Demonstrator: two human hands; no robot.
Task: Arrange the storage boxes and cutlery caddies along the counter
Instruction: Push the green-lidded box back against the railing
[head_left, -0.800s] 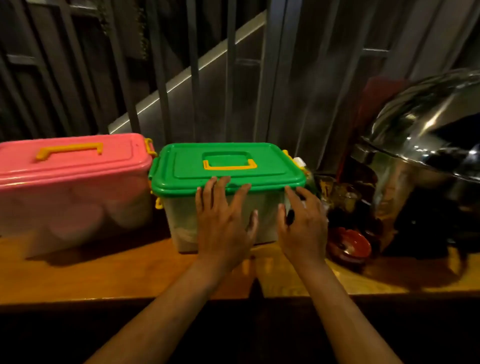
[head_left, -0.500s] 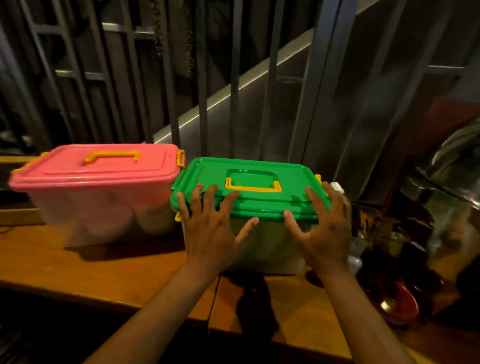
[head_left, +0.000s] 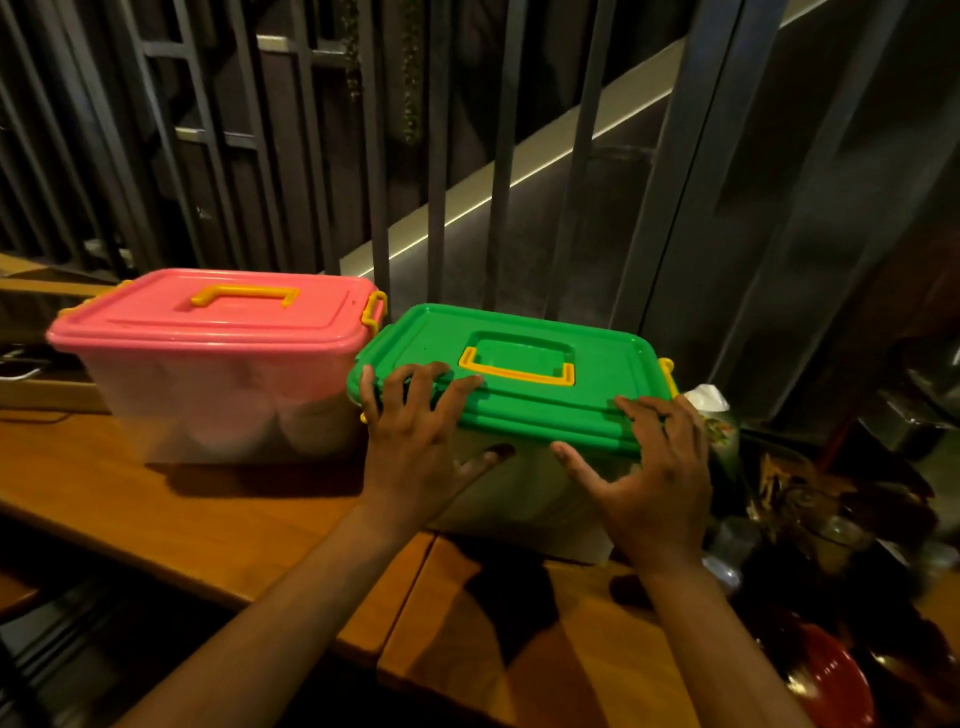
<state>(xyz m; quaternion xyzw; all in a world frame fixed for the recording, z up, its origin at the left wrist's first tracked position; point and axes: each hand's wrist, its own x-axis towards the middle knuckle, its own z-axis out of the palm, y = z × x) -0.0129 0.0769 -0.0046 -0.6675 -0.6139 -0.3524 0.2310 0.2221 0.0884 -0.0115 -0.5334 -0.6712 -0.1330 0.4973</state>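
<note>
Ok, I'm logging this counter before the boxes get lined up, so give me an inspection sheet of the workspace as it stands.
Surface: wooden counter, with a seam between boards.
Job's things: pink-lidded box and green-lidded box side by side, lids on; no cutlery caddies seen.
Clutter: glassware and a red bowl to the right, dim.
Grippers: left hand and right hand spread on the green box's front edge.
Cables: a thin dark cable at far left.
Surroundings: metal bars behind.

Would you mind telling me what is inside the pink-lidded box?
Through the clear wall of the pink-lidded box, pale rounded shapes show, perhaps stacked bowls; the wall blurs them too much to tell. The pink lid covers everything from above.
</note>
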